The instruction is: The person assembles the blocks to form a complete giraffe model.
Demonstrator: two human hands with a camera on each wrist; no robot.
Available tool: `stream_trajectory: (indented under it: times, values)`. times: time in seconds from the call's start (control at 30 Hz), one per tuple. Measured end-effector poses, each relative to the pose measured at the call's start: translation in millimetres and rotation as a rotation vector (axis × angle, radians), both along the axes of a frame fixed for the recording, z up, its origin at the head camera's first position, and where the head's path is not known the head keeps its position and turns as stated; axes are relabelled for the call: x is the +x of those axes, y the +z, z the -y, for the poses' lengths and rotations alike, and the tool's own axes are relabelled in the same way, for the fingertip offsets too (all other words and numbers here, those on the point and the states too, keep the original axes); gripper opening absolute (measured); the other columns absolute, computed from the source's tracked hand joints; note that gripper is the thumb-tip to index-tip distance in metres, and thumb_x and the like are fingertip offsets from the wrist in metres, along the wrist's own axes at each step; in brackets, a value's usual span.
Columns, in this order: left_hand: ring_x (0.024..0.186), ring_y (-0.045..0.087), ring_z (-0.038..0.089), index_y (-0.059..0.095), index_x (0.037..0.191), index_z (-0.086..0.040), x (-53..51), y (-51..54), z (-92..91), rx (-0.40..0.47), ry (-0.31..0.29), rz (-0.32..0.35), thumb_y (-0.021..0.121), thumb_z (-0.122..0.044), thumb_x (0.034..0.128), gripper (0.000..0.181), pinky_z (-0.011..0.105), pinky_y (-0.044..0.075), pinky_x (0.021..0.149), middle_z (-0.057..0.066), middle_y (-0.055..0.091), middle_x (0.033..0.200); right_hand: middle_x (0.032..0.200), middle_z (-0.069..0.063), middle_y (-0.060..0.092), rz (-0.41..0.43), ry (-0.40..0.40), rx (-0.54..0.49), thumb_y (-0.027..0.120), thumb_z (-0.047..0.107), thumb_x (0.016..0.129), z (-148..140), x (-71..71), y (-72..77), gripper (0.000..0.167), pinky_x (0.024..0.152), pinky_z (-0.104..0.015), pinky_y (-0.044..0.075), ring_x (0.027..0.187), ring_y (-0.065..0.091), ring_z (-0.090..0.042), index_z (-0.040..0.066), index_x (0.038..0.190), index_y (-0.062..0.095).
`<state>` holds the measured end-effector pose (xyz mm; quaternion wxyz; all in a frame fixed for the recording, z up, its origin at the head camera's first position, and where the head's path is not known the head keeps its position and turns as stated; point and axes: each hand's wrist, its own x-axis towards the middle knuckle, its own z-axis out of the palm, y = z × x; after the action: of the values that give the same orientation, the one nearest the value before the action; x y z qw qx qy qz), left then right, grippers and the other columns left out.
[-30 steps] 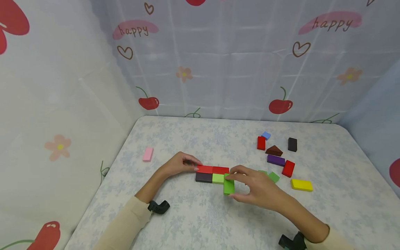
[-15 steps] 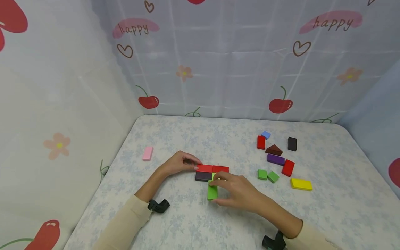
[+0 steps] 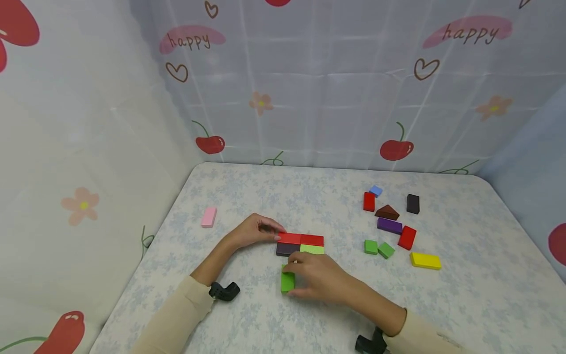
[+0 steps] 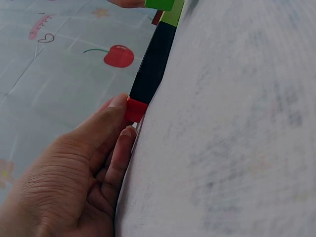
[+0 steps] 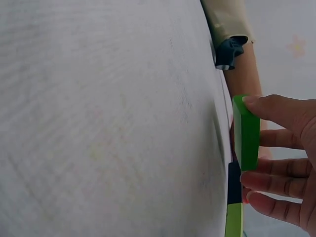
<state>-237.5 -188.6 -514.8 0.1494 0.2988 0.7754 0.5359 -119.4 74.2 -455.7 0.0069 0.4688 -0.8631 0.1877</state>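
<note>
Two red blocks lie end to end, the left red block [image 3: 289, 238] and the right red block [image 3: 312, 240]. Against their near sides sit a black block [image 3: 288, 250] and a light green block [image 3: 312, 249]. My left hand [image 3: 255, 231] pinches the left red block at its outer end, thumb and fingertips touching it in the left wrist view. My right hand [image 3: 325, 277] holds a green block [image 5: 247, 133] between thumb and fingers, nearer to me than the black block. In the right wrist view this block looks lifted off the table.
To the right lie two small green blocks [image 3: 371, 247], a yellow block [image 3: 426, 260], a purple block [image 3: 389, 225], a brown triangular block [image 3: 387, 212], more red blocks [image 3: 407, 237], a black one and a blue one. A pink block [image 3: 209, 217] lies at the left.
My right hand has carried the green block left and toward me, from the right end of the arranged blocks to in front of the black one. The left hand has stayed put.
</note>
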Motion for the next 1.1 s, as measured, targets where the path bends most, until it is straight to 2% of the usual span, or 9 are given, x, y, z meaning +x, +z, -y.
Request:
stream_trajectory:
  times: [0.17,0.6,0.8,0.97,1.1]
  values:
    - [0.071,0.059,0.013,0.081,0.110,-0.014,-2.4,-2.6,1.3,0.002,-0.006,0.005,0.081,-0.011,0.0877,0.023,0.025,0.049,0.064,0.002,0.076,0.100,0.114,0.003,0.064,-0.031,0.001,0.054,0.085,0.044,0.083,5.9,-0.1,-1.3,0.045,0.069,-0.020,0.049,0.089,0.061,-0.006,0.018,0.117,0.075]
    - [0.074,0.062,0.012,0.081,0.110,-0.014,-2.1,-0.3,1.4,-0.003,0.002,0.014,0.082,-0.011,0.0875,0.023,0.025,0.052,0.068,0.002,0.077,0.106,0.114,0.001,0.065,-0.058,-0.047,0.080,0.087,0.043,0.080,12.5,-4.2,-5.9,0.047,0.073,-0.024,0.054,0.096,0.064,-0.010,0.016,0.117,0.074]
    - [0.073,0.061,0.011,0.079,0.112,-0.009,-2.8,-2.7,0.5,0.009,0.000,0.005,0.081,-0.006,0.0872,0.025,0.025,0.051,0.067,0.005,0.076,0.106,0.117,0.000,0.066,-0.054,-0.063,0.108,0.086,0.044,0.081,10.6,-3.4,-5.4,0.048,0.076,-0.026,0.055,0.100,0.064,-0.011,0.017,0.119,0.074]
    - [0.075,0.063,0.010,0.079,0.113,-0.010,-2.4,-3.0,0.9,0.006,0.000,0.011,0.080,-0.007,0.0878,0.025,0.025,0.052,0.068,0.003,0.076,0.108,0.111,0.002,0.062,-0.036,-0.086,0.115,0.088,0.044,0.079,9.8,-3.5,-3.2,0.041,0.067,-0.021,0.049,0.087,0.059,-0.007,0.018,0.110,0.076]
    - [0.079,0.065,0.010,0.080,0.113,-0.011,-2.8,-2.3,1.3,0.002,0.002,0.012,0.081,-0.010,0.0882,0.025,0.026,0.053,0.070,0.003,0.076,0.109,0.101,0.006,0.061,0.017,-0.092,0.117,0.088,0.042,0.079,10.4,-5.0,-1.9,0.033,0.064,-0.019,0.046,0.078,0.054,-0.003,0.021,0.100,0.075]
